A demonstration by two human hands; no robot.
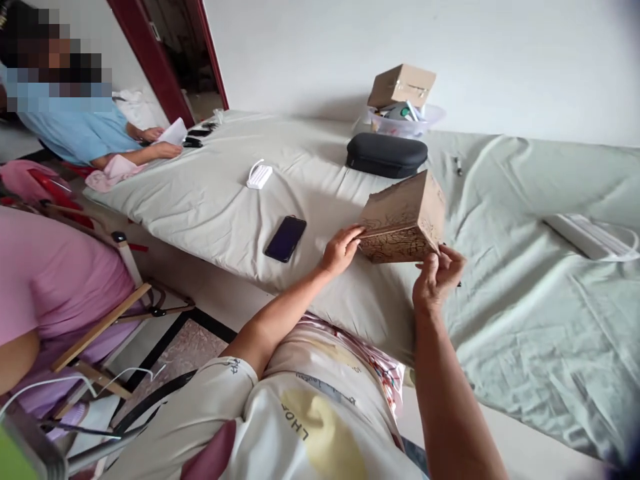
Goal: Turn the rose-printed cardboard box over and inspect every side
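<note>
A brown cardboard box (405, 217) covered with dark line drawings stands tilted on the pale green sheet (525, 280), close to the bed's near edge. My left hand (341, 250) grips the box's lower left corner, fingers curled on it. My right hand (437, 275) pinches the box's lower right corner, and a thin dark pen tip shows just below it; whether that hand holds the pen I cannot tell.
A black phone (285, 238) lies left of the box. Behind it are a black case (386, 154), a white folded item (259, 176) and a plastic tub (400, 120) topped by another carton. A person in blue (75, 127) sits far left, another in pink (45, 287) nearer.
</note>
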